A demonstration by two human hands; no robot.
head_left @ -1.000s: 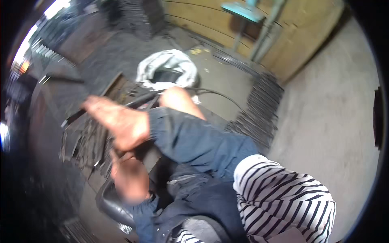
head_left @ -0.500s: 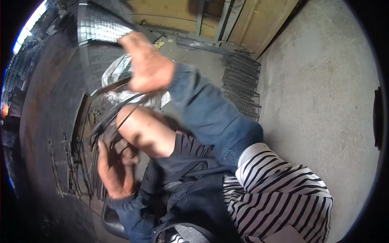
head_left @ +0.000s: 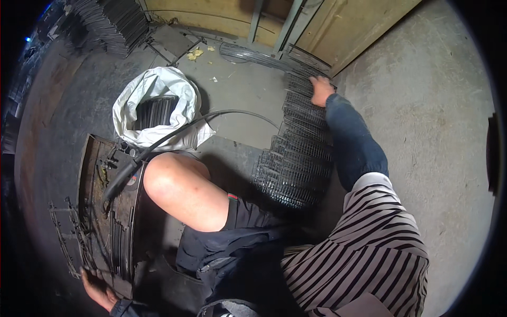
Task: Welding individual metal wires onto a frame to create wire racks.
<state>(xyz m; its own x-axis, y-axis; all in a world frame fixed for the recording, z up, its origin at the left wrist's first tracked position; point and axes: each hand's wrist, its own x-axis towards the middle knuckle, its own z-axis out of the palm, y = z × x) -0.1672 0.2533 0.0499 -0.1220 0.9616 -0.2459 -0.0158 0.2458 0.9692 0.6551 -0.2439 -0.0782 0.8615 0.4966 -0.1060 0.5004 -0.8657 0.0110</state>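
Observation:
At the far end of an overlapping row of dark wire grids (head_left: 303,153), my right hand (head_left: 321,92) rests against the topmost ones, fingers apart. A thin grid edge (head_left: 311,57) shows just beyond its fingertips, by the wooden panel. Down at the lower left is my left hand (head_left: 99,290), fingers stretched out and partly cut by shadow. It lies beside a small flat metal plate (head_left: 117,284) and the foot of an upright rod rack (head_left: 82,232). Whether it touches either I cannot tell. Long thin metal rods (head_left: 120,248) lie in a rusty metal tray (head_left: 84,158) above it.
A white woven sack (head_left: 124,105) holding dark metal strips stands ahead of my bare knee (head_left: 179,185). A thick black cable (head_left: 211,115) with a dark handle (head_left: 121,177) arches past it. More stacked grids (head_left: 113,24) stand far left. A concrete wall (head_left: 422,105) rises at right.
My right hand has swung from above the sack to the far end of the grid row. My left hand has dropped from beside the knee to the lower left. The view has steadied.

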